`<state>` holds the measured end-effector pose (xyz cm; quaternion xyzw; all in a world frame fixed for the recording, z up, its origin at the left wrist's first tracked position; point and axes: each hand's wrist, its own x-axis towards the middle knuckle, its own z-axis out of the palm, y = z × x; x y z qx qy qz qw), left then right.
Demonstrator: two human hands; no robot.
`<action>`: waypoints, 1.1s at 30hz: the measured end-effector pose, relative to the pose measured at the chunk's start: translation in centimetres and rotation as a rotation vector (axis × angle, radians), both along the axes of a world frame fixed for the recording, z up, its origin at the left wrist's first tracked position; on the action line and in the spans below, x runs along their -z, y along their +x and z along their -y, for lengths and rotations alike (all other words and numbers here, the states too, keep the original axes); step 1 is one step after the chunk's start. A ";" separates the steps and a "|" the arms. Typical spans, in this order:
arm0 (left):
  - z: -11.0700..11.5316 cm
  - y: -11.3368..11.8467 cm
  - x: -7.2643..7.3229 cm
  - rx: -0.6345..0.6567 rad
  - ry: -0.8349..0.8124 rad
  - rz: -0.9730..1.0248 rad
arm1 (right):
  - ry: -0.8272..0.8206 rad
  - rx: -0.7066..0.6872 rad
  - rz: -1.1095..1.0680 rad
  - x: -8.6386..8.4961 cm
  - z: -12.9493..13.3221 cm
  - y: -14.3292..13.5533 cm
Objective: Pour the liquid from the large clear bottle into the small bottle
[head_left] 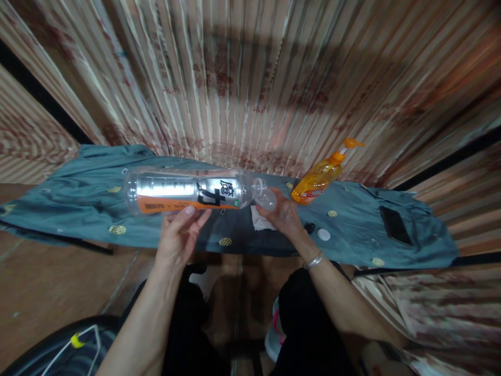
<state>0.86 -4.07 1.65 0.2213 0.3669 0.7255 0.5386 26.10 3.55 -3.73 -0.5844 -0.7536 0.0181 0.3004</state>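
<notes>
A large clear bottle [188,190] with a silver and orange label lies sideways above the cloth, its neck pointing right. My left hand [182,235] supports it from below, fingers bent against its underside. At the bottle's mouth, my right hand [284,211] is closed round a small clear plastic piece [266,199], which meets or overlaps the neck. Under that hand lies a white paper or tissue [261,219]. Right of it stands a pump bottle [318,180] of orange liquid, tilted in this view.
Blue-green cloth [344,240] covers the narrow table. On it are a white cap [323,234], a small black object [310,227] and a black phone [395,225]. A striped curtain [242,78] hangs behind. Below are a bucket [273,344] and a black tub [35,355].
</notes>
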 end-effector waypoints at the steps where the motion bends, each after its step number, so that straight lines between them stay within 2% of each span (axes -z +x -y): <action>1: 0.0 -0.1 0.1 -0.004 -0.001 -0.006 | -0.008 -0.001 0.000 -0.1 0.0 0.1; 20: 0.0 0.6 -0.1 -0.039 -0.016 -0.065 | 0.020 -0.007 -0.018 0.3 0.5 0.4; 28: 0.2 1.0 -0.8 -0.064 0.033 -0.108 | -0.033 0.022 -0.016 -0.3 0.8 0.2; 33: 0.4 1.1 -1.2 -0.069 0.063 -0.118 | -0.033 0.015 -0.029 0.0 0.9 0.2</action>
